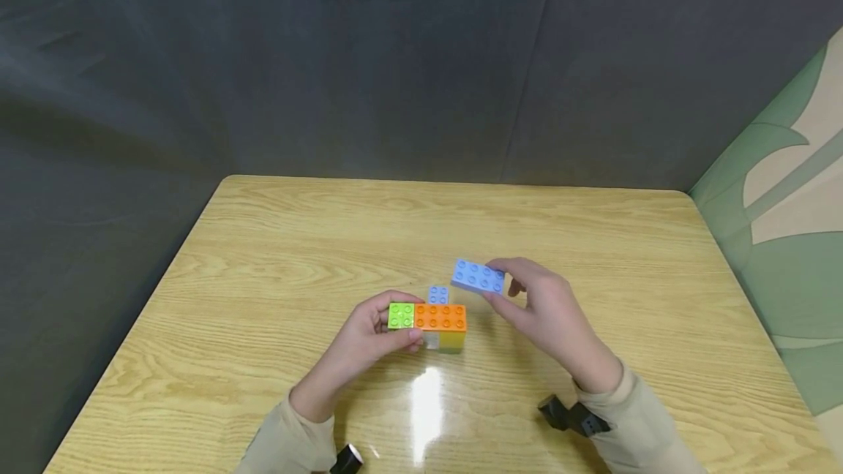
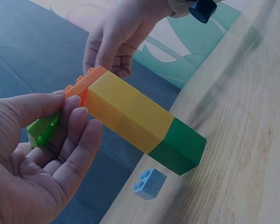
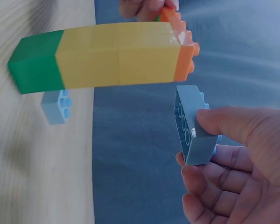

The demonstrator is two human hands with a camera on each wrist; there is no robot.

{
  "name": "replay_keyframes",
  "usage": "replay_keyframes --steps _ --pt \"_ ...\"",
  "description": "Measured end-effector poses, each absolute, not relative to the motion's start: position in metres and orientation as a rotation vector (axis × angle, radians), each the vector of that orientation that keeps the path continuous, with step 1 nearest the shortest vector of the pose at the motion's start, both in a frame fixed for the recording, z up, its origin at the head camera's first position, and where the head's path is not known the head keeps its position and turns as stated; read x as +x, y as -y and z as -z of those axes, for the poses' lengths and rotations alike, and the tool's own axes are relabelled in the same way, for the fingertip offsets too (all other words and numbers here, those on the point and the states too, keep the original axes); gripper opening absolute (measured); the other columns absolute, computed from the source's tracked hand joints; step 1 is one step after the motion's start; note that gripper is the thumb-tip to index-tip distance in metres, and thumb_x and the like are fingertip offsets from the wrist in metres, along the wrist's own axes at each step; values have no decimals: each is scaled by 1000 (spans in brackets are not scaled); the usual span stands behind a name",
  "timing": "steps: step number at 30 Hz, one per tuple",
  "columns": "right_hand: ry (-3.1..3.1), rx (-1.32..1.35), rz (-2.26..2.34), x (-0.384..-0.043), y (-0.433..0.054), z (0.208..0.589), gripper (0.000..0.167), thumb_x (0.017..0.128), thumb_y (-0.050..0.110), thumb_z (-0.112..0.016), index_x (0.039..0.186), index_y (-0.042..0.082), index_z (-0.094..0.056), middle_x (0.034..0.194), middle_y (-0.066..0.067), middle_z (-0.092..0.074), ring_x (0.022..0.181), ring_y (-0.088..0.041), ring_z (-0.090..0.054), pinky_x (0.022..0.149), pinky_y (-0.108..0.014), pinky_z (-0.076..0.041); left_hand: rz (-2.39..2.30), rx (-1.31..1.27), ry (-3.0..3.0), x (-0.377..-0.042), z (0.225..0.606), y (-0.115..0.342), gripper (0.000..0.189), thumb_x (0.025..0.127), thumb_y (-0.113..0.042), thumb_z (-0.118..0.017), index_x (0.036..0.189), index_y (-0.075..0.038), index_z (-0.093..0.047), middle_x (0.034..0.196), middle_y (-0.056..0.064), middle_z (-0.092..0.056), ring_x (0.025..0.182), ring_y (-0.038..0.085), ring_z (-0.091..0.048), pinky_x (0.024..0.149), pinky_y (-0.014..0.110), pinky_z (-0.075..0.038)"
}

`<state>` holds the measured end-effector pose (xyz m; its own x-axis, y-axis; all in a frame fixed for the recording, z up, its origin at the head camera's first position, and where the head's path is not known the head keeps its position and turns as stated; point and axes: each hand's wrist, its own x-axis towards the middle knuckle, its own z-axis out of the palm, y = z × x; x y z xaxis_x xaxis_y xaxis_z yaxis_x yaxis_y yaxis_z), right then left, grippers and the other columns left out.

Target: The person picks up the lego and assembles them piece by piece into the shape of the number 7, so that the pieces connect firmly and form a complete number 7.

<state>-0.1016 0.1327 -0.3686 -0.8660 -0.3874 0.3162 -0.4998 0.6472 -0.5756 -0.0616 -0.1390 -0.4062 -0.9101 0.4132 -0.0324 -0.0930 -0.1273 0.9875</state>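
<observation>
A tall brick tower (image 3: pixel 91 58) is upright over the wooden table (image 1: pixel 296 240); I can't tell if its bottom touches. It has a green brick (image 3: pixel 37 65) down low, two yellow bricks (image 2: pixel 113 95) in the middle and an orange brick (image 1: pixel 440 318) on top. The left hand (image 1: pixel 365 331), left of the tower, pinches the orange brick's end, next to a light green brick (image 1: pixel 401 315). The right hand (image 1: pixel 546 306) pinches a long blue brick (image 1: pixel 478 276) with thumb and fingers, up in the air, right of the tower and a bit behind it, with a gap between. A small blue brick (image 1: pixel 438 295) sits just behind the tower. The far edge, by a dark cloth (image 1: pixel 395 57), is well behind the tower, and the side edges are well off to its left and right, so there's lots of room. A black gadget (image 1: pixel 588 421), right of the tower and nearer, has tiny marks too small to read.
</observation>
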Motion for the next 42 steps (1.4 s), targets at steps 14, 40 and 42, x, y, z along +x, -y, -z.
replay_keyframes --steps 14,40,42 --pt "2616 873 -1080 -95 -115 353 32 84 18 -77 114 10 -69 104 2 -68 77 -16 -55 52 -24 -42 -2109 370 -1796 -62 406 138 42 88 2 -67 126 8 -52 104 26 -66 85 29 -69 78 48 -56" --pt "2602 1083 -1123 -89 -82 358 33 84 24 -78 113 11 -70 107 3 -69 98 -12 -57 77 -31 -52 -2125 459 -1777 -63 409 138 44 90 2 -66 130 10 -50 108 29 -66 84 25 -70 75 44 -58" --pt "2589 1091 -1129 -89 -81 359 33 83 23 -79 112 10 -70 106 3 -69 97 -12 -57 75 -31 -51 -2126 456 -1781 -63 409 138 42 90 2 -66 128 10 -51 108 29 -66 83 25 -70 74 44 -58"
